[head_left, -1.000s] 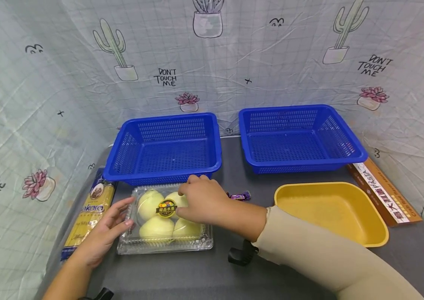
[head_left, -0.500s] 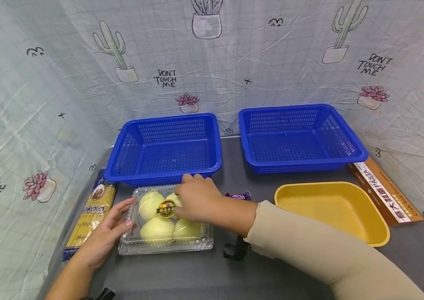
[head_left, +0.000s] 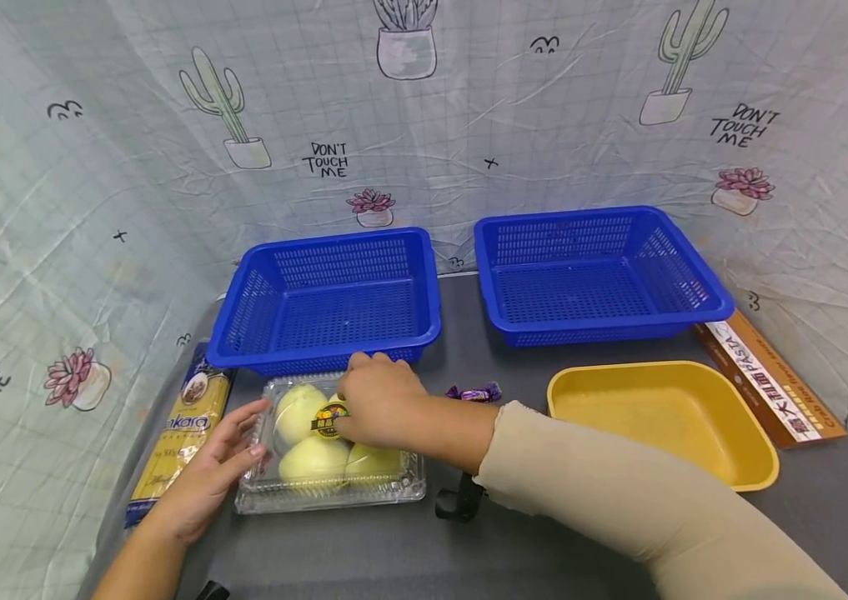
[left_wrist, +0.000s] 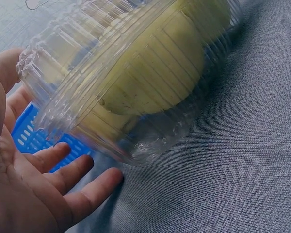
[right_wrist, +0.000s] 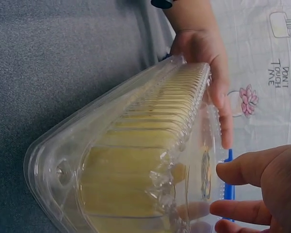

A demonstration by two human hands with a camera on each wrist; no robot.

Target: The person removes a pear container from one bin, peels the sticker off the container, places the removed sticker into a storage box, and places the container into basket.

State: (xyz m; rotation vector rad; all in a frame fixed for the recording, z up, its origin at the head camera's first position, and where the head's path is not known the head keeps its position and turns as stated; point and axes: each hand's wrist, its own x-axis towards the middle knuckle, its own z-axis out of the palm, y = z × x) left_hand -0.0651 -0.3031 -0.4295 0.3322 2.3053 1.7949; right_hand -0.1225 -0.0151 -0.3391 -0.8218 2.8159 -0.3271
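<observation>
clear fruit box point(right_wrist: 136, 160) on grey cloth | right hand point(right_wrist: 262, 189) fingers on lid | left hand point(right_wrist: 208, 63) at far edge

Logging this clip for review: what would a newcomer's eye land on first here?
The clear plastic clamshell box of pale yellow-green fruit at the near left of the grey table, with the right hand resting on its lid and the left hand against its left side. Behind it stand two empty blue mesh baskets, with a yellow plastic tray at the right.

The right hand point(head_left: 378, 408) covers part of the fruit box's point(head_left: 329, 467) sticker point(head_left: 324, 419) and lid.
</observation>
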